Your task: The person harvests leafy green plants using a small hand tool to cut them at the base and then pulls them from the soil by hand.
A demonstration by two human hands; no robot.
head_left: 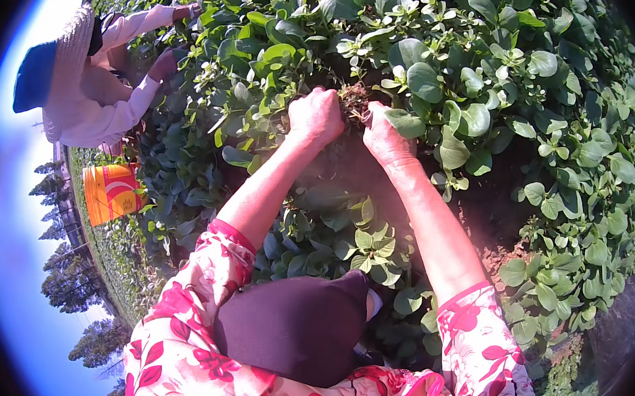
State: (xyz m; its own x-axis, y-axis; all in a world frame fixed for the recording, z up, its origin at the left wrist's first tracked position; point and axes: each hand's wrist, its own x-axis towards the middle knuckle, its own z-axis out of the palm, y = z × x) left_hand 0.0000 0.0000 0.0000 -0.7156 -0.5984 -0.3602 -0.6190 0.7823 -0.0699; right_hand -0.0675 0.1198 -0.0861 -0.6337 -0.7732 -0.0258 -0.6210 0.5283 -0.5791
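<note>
Both my hands are closed close together above a bed of broad-leaved green plants (pixel 427 80). My left hand (pixel 317 115) is a fist, with thin stems and leaves poking out at its left side. My right hand (pixel 387 136) is curled at the other side, thumb toward the middle, beside a large round leaf (pixel 405 123). Between the two fists hangs a brownish, tangled clump of weeds (pixel 353 101) with thin stems and roots, touching both. The fingertips are hidden, so how each hand grips it is not fully visible. Hazy dust shows below the hands.
At upper left another person (pixel 97 103) in a straw hat and pale long sleeves reaches into the plants. An orange bucket (pixel 111 193) stands near that person. Bare reddish soil (pixel 500 257) shows right of my right forearm. A dark sheet-like thing (pixel 624 324) lies at lower right.
</note>
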